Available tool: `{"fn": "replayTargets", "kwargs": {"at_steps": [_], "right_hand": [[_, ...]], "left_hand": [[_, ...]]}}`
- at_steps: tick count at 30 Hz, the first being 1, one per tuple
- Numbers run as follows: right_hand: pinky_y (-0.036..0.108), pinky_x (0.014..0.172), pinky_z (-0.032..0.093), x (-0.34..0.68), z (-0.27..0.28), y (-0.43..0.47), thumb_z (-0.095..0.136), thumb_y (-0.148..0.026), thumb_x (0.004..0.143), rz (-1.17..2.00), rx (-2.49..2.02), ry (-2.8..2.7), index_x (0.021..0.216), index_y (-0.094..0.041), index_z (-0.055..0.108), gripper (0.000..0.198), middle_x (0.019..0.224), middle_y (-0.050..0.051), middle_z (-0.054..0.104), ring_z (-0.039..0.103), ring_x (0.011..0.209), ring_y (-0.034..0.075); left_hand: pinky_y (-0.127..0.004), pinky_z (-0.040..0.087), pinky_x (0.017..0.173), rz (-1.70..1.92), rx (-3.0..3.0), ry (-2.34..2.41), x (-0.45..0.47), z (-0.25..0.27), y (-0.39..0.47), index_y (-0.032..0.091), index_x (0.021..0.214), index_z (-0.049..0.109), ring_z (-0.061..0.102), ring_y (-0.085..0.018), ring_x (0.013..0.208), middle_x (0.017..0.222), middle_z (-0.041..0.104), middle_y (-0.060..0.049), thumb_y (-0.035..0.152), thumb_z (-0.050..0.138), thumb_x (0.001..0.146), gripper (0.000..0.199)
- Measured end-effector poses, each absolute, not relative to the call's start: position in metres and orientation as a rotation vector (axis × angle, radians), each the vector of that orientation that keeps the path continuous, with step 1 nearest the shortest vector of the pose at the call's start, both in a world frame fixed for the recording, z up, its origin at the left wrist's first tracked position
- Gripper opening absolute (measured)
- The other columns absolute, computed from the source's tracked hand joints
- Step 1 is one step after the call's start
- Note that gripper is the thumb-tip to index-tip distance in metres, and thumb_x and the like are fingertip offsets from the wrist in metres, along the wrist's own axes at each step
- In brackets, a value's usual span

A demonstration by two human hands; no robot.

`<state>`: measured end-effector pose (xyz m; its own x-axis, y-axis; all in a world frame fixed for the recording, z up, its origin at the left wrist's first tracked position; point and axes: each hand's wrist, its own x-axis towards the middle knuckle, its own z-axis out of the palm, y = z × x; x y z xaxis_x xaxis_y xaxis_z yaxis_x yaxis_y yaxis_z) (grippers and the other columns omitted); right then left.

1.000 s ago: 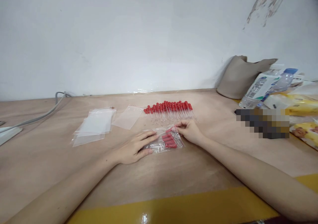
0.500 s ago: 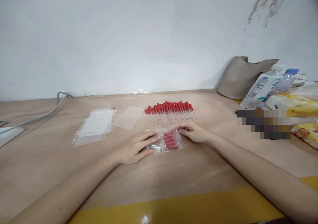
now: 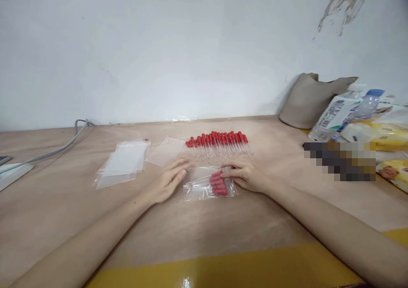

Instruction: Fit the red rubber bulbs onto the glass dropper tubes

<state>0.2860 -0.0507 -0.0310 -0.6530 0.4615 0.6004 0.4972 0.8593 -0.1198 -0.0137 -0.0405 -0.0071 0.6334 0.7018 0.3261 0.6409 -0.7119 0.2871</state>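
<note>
A clear zip-lock bag lies flat on the table, holding several droppers with red rubber bulbs and thin clear stems. My left hand is just left of the bag, fingers stretched out and a little blurred, holding nothing. At the bag's upper right corner, my right hand has its fingers bent over the plastic, the tips against the red bulbs and near the seal. Behind the bag, a row of more red-bulbed droppers lies side by side, stems toward me.
A stack of empty zip-lock bags lies on the left, with a single bag beside it. A grey cable runs at far left. On the right are a grey-brown container, plastic bottles and yellow packages.
My left hand has come off the bag and moved left. My right hand has shifted from the bag's corner onto the bulb end. The bag lies almost where it was.
</note>
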Motion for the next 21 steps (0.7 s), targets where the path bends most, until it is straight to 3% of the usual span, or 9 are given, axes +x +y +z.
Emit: {"fn": "replayTargets", "kwargs": {"at_steps": [3, 6, 11, 14, 16, 19, 21], "right_hand": [[0.026, 0.078, 0.047, 0.285, -0.030, -0.056, 0.041, -0.012, 0.085, 0.038, -0.660, -2.407, 0.103, -0.021, 0.063, 0.030, 0.110, 0.006, 0.059, 0.057, 0.094, 0.013], [0.030, 0.080, 0.046, 0.287, -0.018, -0.061, 0.044, -0.011, 0.080, 0.027, -0.698, -2.500, 0.109, -0.024, 0.061, 0.035, 0.115, 0.007, 0.056, 0.055, 0.096, 0.016], [0.047, 0.094, 0.032, 0.289, 0.003, -0.069, 0.055, -0.026, 0.077, -0.093, -0.678, -2.707, 0.119, -0.034, 0.053, 0.043, 0.135, 0.006, 0.038, 0.039, 0.118, 0.026], [0.045, 0.103, 0.022, 0.282, 0.002, -0.072, 0.051, -0.034, 0.082, -0.019, -0.543, -2.805, 0.124, -0.031, 0.048, 0.043, 0.142, 0.004, 0.029, 0.021, 0.130, 0.026], [0.041, 0.106, 0.020, 0.274, -0.003, -0.075, 0.046, -0.034, 0.085, 0.034, -0.529, -2.835, 0.128, -0.029, 0.044, 0.043, 0.140, 0.002, 0.032, 0.018, 0.132, 0.023], [0.037, 0.106, 0.023, 0.254, -0.009, -0.079, 0.039, -0.032, 0.089, 0.059, -0.540, -2.822, 0.131, -0.026, 0.040, 0.042, 0.135, 0.002, 0.041, 0.025, 0.129, 0.019], [0.039, 0.104, 0.026, 0.236, -0.012, -0.081, 0.037, -0.030, 0.089, 0.011, -0.580, -2.770, 0.131, -0.023, 0.039, 0.042, 0.133, 0.006, 0.043, 0.030, 0.127, 0.020]], "left_hand": [[-0.047, 0.016, 0.108, 0.786, 2.681, 1.656, -0.033, -0.014, -0.017, 0.015, 0.122, 0.051, 0.026, -0.025, 0.130, 0.134, 0.042, -0.010, 0.041, 0.027, 0.091, 0.047], [-0.047, 0.018, 0.106, 0.510, 2.634, 1.844, -0.047, -0.021, 0.000, 0.009, 0.129, 0.042, 0.020, -0.029, 0.132, 0.139, 0.033, -0.015, 0.047, 0.028, 0.088, 0.057], [-0.038, 0.034, 0.098, 0.245, 2.588, 1.930, -0.041, -0.012, -0.006, 0.015, 0.125, 0.048, 0.040, -0.026, 0.122, 0.132, 0.044, -0.011, 0.045, 0.026, 0.088, 0.052], [-0.042, 0.045, 0.082, 0.175, 2.572, 2.053, -0.032, -0.003, -0.017, 0.021, 0.113, 0.058, 0.055, -0.030, 0.104, 0.121, 0.055, -0.009, 0.041, 0.027, 0.088, 0.045], [-0.044, 0.046, 0.073, 0.140, 2.577, 2.102, -0.029, 0.000, -0.021, 0.019, 0.101, 0.063, 0.061, -0.032, 0.091, 0.105, 0.064, -0.011, 0.038, 0.029, 0.087, 0.042], [-0.044, 0.047, 0.070, 0.345, 2.475, 2.132, -0.032, 0.000, -0.020, 0.017, 0.084, 0.067, 0.063, -0.032, 0.080, 0.083, 0.069, -0.012, 0.041, 0.029, 0.087, 0.045], [-0.039, 0.048, 0.072, 0.774, 2.253, 2.088, -0.037, -0.002, -0.015, 0.017, 0.083, 0.067, 0.063, -0.029, 0.082, 0.082, 0.069, -0.009, 0.044, 0.029, 0.087, 0.046]]}}
